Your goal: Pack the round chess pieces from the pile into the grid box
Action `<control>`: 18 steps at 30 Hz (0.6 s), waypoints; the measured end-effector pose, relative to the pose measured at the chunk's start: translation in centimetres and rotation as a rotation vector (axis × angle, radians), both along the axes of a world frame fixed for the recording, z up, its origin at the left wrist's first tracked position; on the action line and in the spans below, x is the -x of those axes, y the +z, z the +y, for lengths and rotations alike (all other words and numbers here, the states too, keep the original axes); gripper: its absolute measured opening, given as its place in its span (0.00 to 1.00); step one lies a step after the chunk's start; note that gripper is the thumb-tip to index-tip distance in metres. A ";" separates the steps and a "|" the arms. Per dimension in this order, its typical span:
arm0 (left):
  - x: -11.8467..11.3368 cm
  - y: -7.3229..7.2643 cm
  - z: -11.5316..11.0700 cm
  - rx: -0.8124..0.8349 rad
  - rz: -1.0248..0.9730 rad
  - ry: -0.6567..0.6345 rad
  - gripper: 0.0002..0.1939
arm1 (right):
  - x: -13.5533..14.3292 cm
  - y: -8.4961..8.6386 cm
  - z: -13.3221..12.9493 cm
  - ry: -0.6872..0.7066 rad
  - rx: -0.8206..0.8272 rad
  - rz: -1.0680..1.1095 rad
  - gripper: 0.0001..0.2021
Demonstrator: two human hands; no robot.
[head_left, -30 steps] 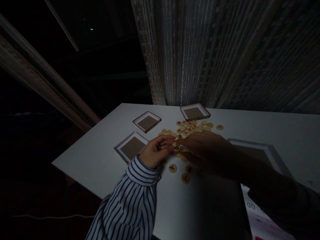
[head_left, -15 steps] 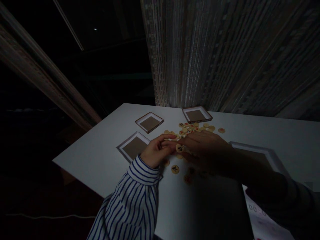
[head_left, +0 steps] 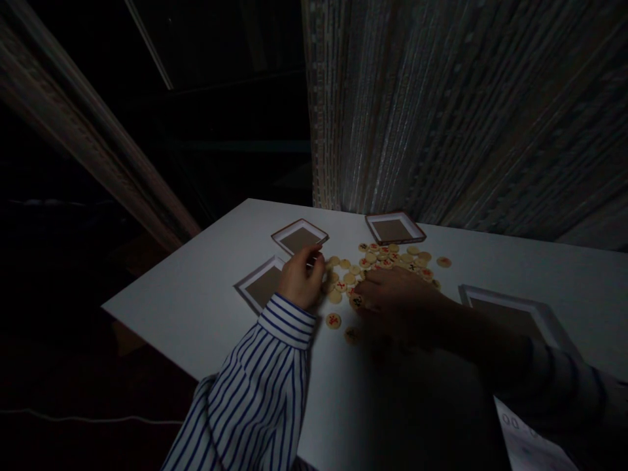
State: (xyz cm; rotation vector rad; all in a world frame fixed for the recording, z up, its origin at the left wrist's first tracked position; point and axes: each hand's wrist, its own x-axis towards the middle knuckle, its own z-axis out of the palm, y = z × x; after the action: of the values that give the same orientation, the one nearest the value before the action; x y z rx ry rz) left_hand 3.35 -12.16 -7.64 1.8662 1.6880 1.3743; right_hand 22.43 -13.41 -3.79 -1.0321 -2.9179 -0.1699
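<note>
Round wooden Chinese chess pieces [head_left: 392, 258] lie in a loose heap on the white table [head_left: 210, 275], some showing red or dark characters. My left hand [head_left: 301, 278] hovers at the heap's left side, fingers loosely curled, thumb apart from the index finger; nothing shows in it, though its palm side is partly hidden. Over the near side of the heap is my right hand [head_left: 400, 291], in shadow. Its fingertips close at a piece with a dark character [head_left: 356, 301]. Nearer to me lie a red-marked piece [head_left: 333, 320] and a dark-marked piece [head_left: 351, 335].
Shallow open box trays with brown bottoms stand around the heap: a far left tray [head_left: 300, 237], a near left tray [head_left: 262, 286], a back tray [head_left: 395, 229] and a right tray [head_left: 510, 317]. A lit screen [head_left: 527, 428] shows zeros at lower right. String curtains [head_left: 383, 118] hang behind.
My left hand has drawn away from my right hand, its fingers curling up. My right hand has lowered toward the table. More pieces show between the hands, and a red-marked one now lies in front.
</note>
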 end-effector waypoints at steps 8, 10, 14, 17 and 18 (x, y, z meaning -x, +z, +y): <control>0.2 -0.9 0.0 -0.008 0.018 0.067 0.13 | 1.8 -1.0 1.1 0.006 0.096 -0.095 0.10; 0.2 -1.0 0.1 -0.012 0.023 0.060 0.12 | 2.2 -1.0 1.2 -0.013 0.128 -0.114 0.10; -0.2 -1.1 0.0 -0.038 0.023 0.027 0.12 | 2.5 -1.2 1.1 -0.024 0.148 -0.122 0.10; -0.5 -1.2 -0.1 -0.034 -0.001 0.000 0.12 | 2.6 -1.3 1.1 -0.019 0.151 -0.123 0.10; -0.5 -1.2 -0.1 -0.029 -0.005 -0.002 0.12 | 2.6 -1.3 1.1 -0.018 0.153 -0.127 0.10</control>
State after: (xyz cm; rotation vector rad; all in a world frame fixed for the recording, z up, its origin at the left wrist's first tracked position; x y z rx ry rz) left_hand 3.87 -12.24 -8.87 1.8774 1.6724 1.4095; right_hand 19.81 -12.35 -5.12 -1.1072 -3.0780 -0.0132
